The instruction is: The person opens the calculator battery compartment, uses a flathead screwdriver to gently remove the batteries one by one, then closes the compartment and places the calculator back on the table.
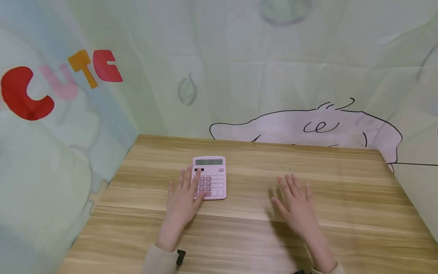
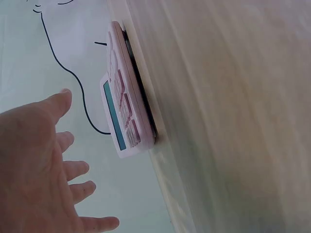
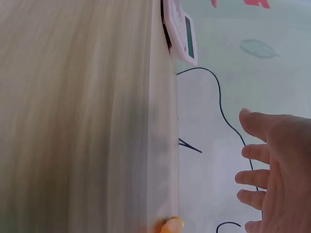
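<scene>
A pink calculator point(image 1: 217, 180) with a grey display lies on the wooden table point(image 1: 246, 236), left of the middle. My left hand point(image 1: 182, 203) is spread over its left side in the head view, covering some keys. From the left wrist view, this hand point(image 2: 34, 170) hovers with a gap between it and the calculator point(image 2: 127, 92). Well to the right, my right hand point(image 1: 302, 211) hangs above the table with fingers extended, its shadow beside it. The right wrist view shows that hand point(image 3: 286, 170) holding nothing, with the calculator point(image 3: 181, 34) near the top.
Behind the table hangs a pale green printed cloth point(image 1: 164, 76) with a cartoon figure. Another cloth at the left bears the coloured letters CUTE point(image 1: 107, 66). A small orange thing point(image 3: 172, 225), of unclear kind, shows at the right wrist view's bottom edge.
</scene>
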Demonstrator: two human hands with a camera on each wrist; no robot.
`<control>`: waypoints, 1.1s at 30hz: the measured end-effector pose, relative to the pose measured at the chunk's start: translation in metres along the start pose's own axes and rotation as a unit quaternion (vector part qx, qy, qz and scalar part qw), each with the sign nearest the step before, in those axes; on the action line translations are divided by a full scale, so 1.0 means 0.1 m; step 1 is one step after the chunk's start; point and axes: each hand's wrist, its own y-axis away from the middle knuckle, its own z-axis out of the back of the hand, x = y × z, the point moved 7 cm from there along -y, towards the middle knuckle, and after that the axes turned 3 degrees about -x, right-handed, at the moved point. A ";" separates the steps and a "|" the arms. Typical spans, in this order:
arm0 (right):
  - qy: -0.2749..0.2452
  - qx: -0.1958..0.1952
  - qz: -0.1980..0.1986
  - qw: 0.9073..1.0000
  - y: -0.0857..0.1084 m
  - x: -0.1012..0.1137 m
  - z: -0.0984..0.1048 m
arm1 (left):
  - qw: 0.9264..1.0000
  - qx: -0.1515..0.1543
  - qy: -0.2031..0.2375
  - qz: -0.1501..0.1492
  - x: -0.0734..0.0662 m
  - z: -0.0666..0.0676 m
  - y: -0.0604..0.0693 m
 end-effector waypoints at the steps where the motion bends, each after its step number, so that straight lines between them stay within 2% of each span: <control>1: -0.002 -0.003 0.001 1.000 -0.01 0.02 -0.01 | 1.000 0.000 0.001 0.002 0.01 0.01 0.00; 10: -0.020 -0.043 0.021 0.999 -0.09 0.18 -0.04 | 1.000 -0.012 0.006 0.008 0.04 0.04 -0.04; 15: -0.037 -0.049 0.025 0.998 -0.13 0.26 -0.06 | 1.000 -0.014 0.013 0.015 0.06 0.02 -0.06; 25: -0.054 -0.068 0.029 0.996 -0.21 0.36 -0.09 | 0.998 -0.012 0.045 0.031 0.09 0.04 -0.08; 33: -0.057 -0.084 0.049 0.994 -0.28 0.48 -0.14 | 0.998 0.000 0.059 0.035 0.09 0.03 -0.10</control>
